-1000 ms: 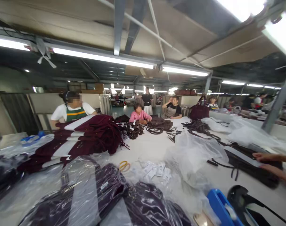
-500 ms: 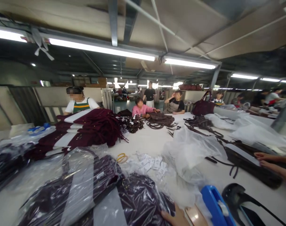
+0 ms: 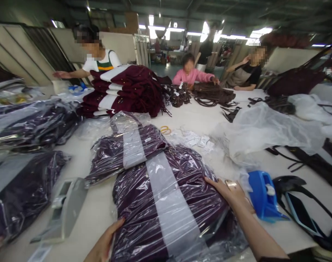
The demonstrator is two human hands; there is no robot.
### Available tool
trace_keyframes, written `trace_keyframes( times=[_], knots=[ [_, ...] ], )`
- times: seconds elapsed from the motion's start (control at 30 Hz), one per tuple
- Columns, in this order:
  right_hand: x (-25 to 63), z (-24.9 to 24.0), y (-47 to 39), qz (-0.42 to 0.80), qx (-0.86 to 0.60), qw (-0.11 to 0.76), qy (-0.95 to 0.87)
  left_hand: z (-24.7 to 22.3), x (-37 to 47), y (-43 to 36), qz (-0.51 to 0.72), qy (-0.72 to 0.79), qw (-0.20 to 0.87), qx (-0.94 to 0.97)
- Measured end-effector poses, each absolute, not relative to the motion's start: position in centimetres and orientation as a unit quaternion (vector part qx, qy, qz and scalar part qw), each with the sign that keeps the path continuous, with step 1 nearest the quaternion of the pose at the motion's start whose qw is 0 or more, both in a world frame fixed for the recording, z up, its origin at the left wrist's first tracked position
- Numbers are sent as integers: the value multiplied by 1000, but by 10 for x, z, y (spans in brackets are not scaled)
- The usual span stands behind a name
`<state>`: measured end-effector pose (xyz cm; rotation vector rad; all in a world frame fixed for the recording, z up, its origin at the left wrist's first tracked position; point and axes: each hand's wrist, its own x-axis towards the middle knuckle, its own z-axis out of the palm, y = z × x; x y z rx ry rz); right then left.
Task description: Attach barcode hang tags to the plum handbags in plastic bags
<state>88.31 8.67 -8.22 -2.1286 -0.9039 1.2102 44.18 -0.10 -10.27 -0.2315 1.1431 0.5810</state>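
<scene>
White label (image 3: 147, 139) on the far bagged garment (image 3: 113, 153) and white tags (image 3: 200, 141) beyond are unreadable; the near bagged garment (image 3: 168, 203) lies between left hand (image 3: 107, 238) and right hand (image 3: 224, 191), both touching its sides, grip unclear; grey tape dispenser (image 3: 63, 211) left, blue tape dispenser (image 3: 264, 196) and phone (image 3: 302, 213) right; bare tabletop (image 3: 96, 207) shows left, its edge near right.

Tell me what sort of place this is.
Likely a garment workshop's packing area: clear-bagged purple clothing, a stack of matching maroon garments and a blue tape dispenser share the worktable.
</scene>
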Motion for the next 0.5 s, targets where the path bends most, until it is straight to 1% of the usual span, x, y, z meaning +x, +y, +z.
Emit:
trace_keyframes(
  times=[0.1, 0.2, 0.27, 0.33, 0.43, 0.5],
  knots=[
    [876, -72, 77, 461, -786, 264, -316, -107, 432, -2, 260, 530, 799, -115],
    [864, -71, 60, 489, -790, 237, -285, -105, 408, 1, 223, 526, 811, -123],
    [853, -78, 41, 526, -778, 221, -262, -103, 390, 4, 199, 529, 816, -123],
    [842, -88, 20, 557, -759, 225, -251, -101, 374, 5, 189, 549, 806, -118],
    [836, -102, -5, 548, -767, 224, -247, -101, 364, 0, 199, 592, 772, -116],
    [840, -108, -12, 533, -782, 212, -245, -104, 366, -8, 196, 593, 771, -126]
  ],
)
